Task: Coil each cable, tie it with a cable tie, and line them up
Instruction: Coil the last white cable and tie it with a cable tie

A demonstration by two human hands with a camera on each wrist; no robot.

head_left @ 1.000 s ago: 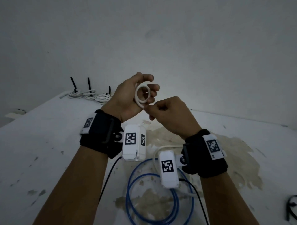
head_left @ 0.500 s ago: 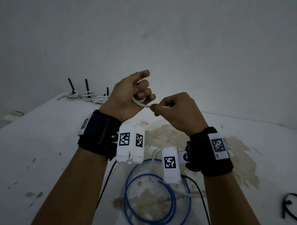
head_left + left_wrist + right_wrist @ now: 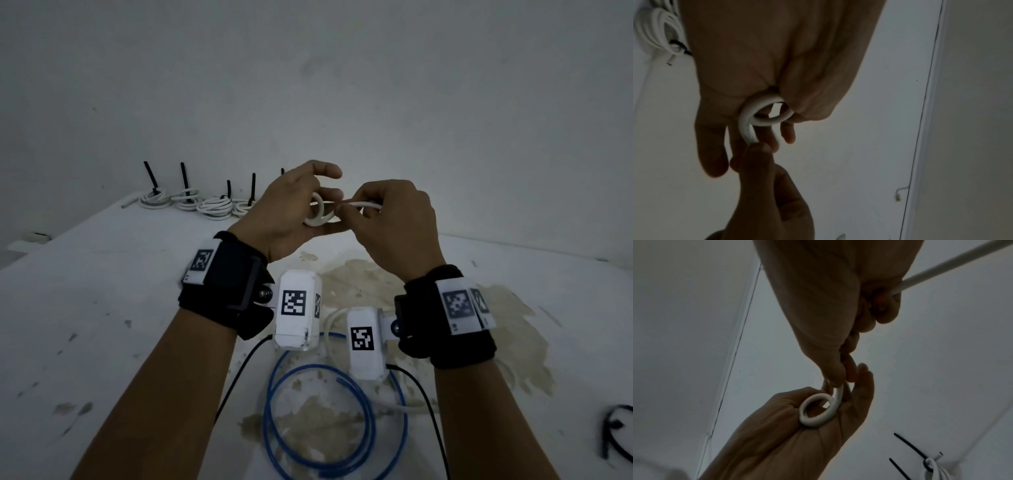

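Two hands at work: the left hand (image 3: pixel 291 212) cups a small loop of the white cable (image 3: pixel 318 219) against its palm, thumb and lower fingers curled to it and the upper fingers loose; the right hand (image 3: pixel 390 222) pinches the running length just beside that loop, fingers closed on it.
Where the cable is: held in the air above the table (image 3: pixel 102 308); its free run passes out of the right fist and, as far as I can tell, trails down to the table.
Handling: light, and it looks springy enough to hold a round curve; I judge the loop will spring open if the thumb lets go.
Best hold: pinch where the turns cross, and feed slack through the other hand.
Done already: a row of tied white coils (image 3: pixel 191 202) sits near the wall, black tie tails upright.
Also waiting: a blue cable (image 3: pixel 318 421) on the table.
Writing: no brand or words are readable; only square black-and-white marker patterns on the wrist units (image 3: pixel 294 303).
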